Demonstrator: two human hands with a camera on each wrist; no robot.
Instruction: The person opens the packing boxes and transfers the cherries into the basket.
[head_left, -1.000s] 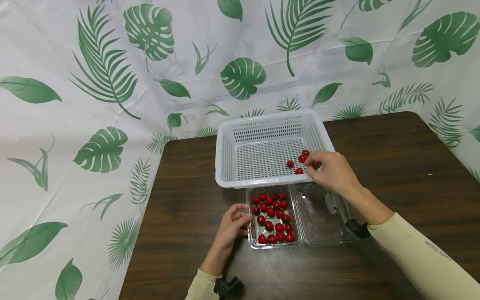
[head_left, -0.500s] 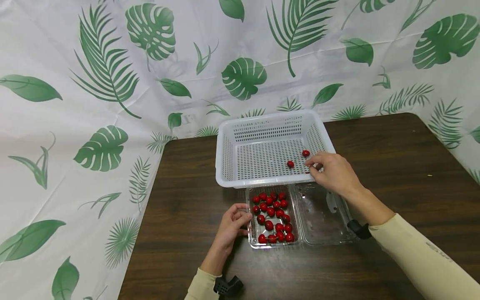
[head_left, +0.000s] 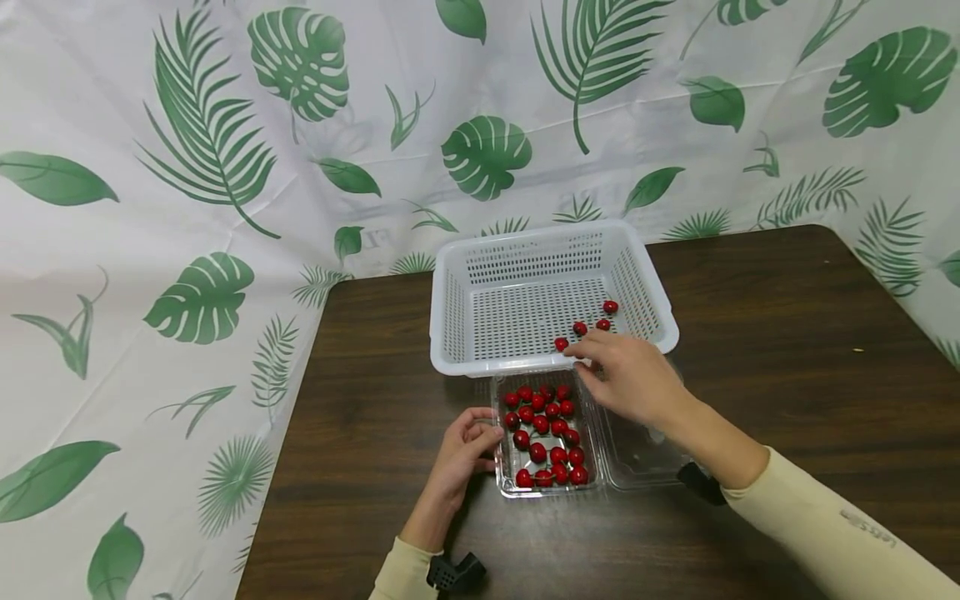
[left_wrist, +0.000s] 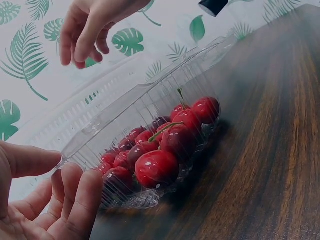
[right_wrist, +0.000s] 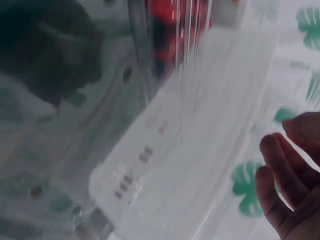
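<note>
A clear plastic clamshell box (head_left: pixel 504 490) lies opened on the table with several red cherries (head_left: pixel 541 425) in its left half. My left hand (head_left: pixel 467 450) holds the box's left side; in the left wrist view a fingertip meets the rim and other curled fingers lie against the wall. My right hand (head_left: pixel 630 379) is over the front rim of a white perforated basket (head_left: pixel 487 367), fingers loosely bent. Just past its fingertips shows a cherry (head_left: pixel 561 343); neither wrist view shows one between the fingers. Several cherries, one of them a cherry (head_left: pixel 611 307) farther back, are in the basket.
The clamshell's lid half (head_left: pixel 637 475) lies flat right of the filled half, partly under my right forearm. A dark wood table (head_left: pixel 765 333) carries everything. Behind it hangs a white cloth (head_left: pixel 390 225) with green leaf prints.
My right hand has moved left and toward me from the basket's right side. A cherry now appears farther left by its fingertips, and another has shifted. My left hand stays put.
</note>
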